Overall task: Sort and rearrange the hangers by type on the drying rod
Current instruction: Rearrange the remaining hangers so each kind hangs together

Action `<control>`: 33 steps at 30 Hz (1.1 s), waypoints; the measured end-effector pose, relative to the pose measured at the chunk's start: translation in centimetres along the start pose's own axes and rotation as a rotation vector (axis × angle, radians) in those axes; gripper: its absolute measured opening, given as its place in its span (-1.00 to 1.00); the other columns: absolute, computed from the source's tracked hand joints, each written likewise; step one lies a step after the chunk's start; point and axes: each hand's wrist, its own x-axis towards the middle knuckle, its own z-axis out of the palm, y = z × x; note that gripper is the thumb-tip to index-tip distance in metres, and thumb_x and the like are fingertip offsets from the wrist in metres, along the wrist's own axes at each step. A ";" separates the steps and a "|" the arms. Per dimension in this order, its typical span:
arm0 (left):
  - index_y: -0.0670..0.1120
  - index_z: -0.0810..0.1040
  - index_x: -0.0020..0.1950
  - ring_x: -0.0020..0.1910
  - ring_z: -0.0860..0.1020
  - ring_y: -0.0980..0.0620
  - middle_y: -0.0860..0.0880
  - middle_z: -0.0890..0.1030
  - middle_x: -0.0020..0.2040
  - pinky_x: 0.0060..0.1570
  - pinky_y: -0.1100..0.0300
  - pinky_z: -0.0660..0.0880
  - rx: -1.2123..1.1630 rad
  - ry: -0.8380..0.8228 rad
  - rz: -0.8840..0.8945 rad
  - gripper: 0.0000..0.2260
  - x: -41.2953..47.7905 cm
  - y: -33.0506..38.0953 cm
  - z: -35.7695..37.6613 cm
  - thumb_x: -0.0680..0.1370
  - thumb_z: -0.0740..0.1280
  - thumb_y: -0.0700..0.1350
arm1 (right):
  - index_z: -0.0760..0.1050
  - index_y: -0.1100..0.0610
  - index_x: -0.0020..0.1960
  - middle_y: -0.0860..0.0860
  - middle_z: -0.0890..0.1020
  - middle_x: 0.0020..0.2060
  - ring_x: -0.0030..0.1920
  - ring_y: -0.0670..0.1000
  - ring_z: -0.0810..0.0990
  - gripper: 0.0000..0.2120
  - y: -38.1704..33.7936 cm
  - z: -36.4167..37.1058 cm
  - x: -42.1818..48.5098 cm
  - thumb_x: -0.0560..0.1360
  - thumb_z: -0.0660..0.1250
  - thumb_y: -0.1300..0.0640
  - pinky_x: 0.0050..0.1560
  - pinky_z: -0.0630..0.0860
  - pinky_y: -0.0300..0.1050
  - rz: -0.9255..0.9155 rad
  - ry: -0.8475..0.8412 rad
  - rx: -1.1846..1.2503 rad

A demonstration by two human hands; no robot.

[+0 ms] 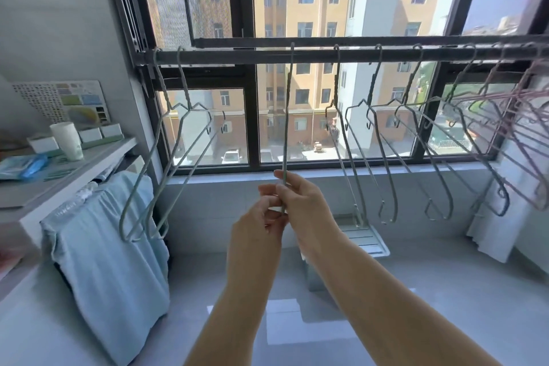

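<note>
Here both hands [285, 205] pinch an edge-on hanger [287, 116] between neighbouring hangers [353, 134].

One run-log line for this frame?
both hands gripping bottom of edge-on hanger | hooked on rod | pink hangers far right

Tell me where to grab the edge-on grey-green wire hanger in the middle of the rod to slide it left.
Take the edge-on grey-green wire hanger at its lower end, from below and in front, where both hands already pinch it. It hangs edge-on, so a thumb-and-finger grip across the thin frame fits. Its hook sits over the dark drying rod.
</note>
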 end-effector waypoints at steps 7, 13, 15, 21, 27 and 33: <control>-0.02 0.59 0.04 -0.17 0.62 0.17 0.07 0.68 -0.16 -0.08 0.32 0.54 0.014 -0.009 0.031 -0.84 -0.2 0.1 0.8 0.48 0.34 -0.18 | 0.42 0.18 0.16 0.10 0.61 -0.18 -0.46 -0.14 0.58 -0.78 0.1 -0.8 0.1 0.57 0.12 0.32 -0.50 0.47 -0.30 0.002 0.028 -0.011; -0.01 0.58 0.05 -0.18 0.61 0.20 0.08 0.68 -0.17 -0.16 0.47 0.46 0.021 0.002 0.020 -0.83 -0.4 -0.1 1.0 0.48 0.34 -0.17 | 0.43 0.12 0.14 0.07 0.62 -0.19 -0.44 -0.18 0.58 -0.78 0.2 -0.9 0.0 0.57 0.12 0.31 -0.48 0.47 -0.34 0.008 0.026 -0.053; 0.01 0.58 0.04 -0.20 0.61 0.22 0.10 0.67 -0.20 -0.18 0.51 0.43 0.032 0.012 0.016 -0.82 -0.5 -0.1 1.1 0.48 0.33 -0.18 | 0.46 0.06 0.02 0.05 0.63 -0.19 -0.39 -0.14 0.59 -0.81 0.4 -0.9 0.2 0.57 0.13 0.29 -0.45 0.48 -0.32 0.006 0.038 -0.082; 0.03 0.56 0.08 -0.04 0.59 0.23 0.15 0.65 -0.02 0.02 0.30 0.52 0.032 -0.169 0.064 -0.74 -0.5 -0.5 -1.0 0.40 0.42 -0.08 | 0.08 0.11 0.48 0.05 0.29 0.39 0.46 0.08 0.17 -0.46 0.8 -0.5 -0.2 0.56 0.15 0.02 0.46 0.13 0.01 -0.090 0.103 -0.569; -0.07 0.52 0.13 -0.08 0.53 0.17 0.03 0.58 0.00 -0.05 0.42 0.48 0.060 0.194 0.083 -0.69 0.9 -1.7 -6.3 0.41 0.43 -0.10 | -0.04 0.05 0.50 -0.09 -0.03 0.49 0.49 -0.10 -0.12 -0.41 -0.5 2.2 -1.2 0.56 0.14 0.03 0.43 -0.06 -0.20 -0.521 0.000 -0.970; -0.23 0.37 0.30 0.17 0.47 -0.16 -0.17 0.51 0.19 0.19 -0.12 0.42 0.251 0.544 0.083 -0.59 1.1 -4.0 -9.5 0.48 0.34 -0.21 | 0.13 0.08 0.45 0.01 0.27 0.42 0.41 -0.01 0.23 -0.51 1.2 7.3 0.8 0.56 0.16 0.08 0.35 0.20 -0.13 -0.429 -0.273 -0.908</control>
